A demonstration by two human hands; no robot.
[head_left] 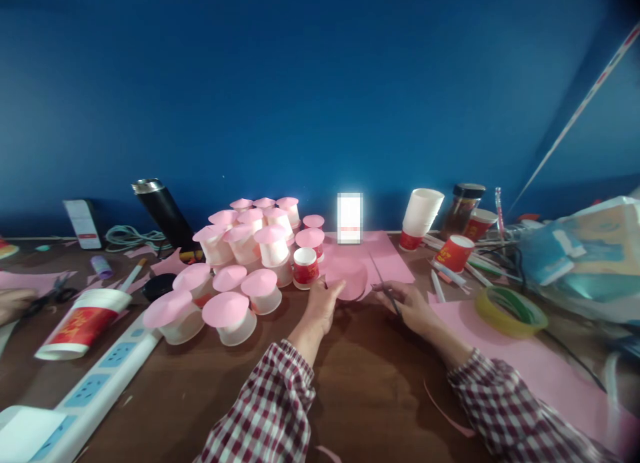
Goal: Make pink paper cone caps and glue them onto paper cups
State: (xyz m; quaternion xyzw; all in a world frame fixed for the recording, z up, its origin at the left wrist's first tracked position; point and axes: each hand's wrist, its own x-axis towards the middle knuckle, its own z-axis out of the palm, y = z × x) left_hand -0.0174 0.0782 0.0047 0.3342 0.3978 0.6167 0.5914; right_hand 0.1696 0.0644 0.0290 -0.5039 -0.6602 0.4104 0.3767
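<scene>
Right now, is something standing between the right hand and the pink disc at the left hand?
Nothing separate visibly stands between the right hand and the disc. Only the dark tool in that hand points forward, right of the disc. The red cup is left of it, off this path.

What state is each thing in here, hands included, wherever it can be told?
Left hand: gripping the paper circle's edge
Pink paper circle: flat, held
Right hand: closed around the dark tool
Thin dark tool: held; type unclear
Pink paper cones: set on cups
Small red cup: no cone on top
Phone: propped up, screen bright
Jar: lid on
</scene>
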